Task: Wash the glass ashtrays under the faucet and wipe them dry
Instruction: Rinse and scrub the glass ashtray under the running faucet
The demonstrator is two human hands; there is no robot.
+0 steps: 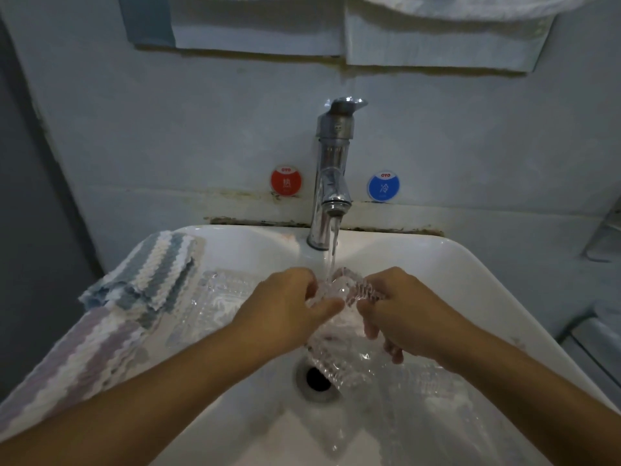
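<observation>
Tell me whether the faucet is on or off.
On. A stream of water runs from the faucet spout down onto the glass ashtray gripped by the left hand and right hand over the sink.

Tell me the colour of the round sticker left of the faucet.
Red sticker, seen in the head view; the one right of the faucet is blue.

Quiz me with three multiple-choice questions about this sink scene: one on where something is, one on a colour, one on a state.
1. Where do the striped cloths lie?
A. on the sink's left rim
B. in the drain
C. over the faucet

2. What colour is the round sticker right of the faucet?
A. green
B. blue
C. yellow

3. What state is the faucet in?
A. off
B. running
C. dripping

Answers: 1 A, they drape over the left edge of the sink. 2 B, blue; the left sticker is red. 3 B, a stream falls onto the ashtray held by both hands, left and right.
</observation>
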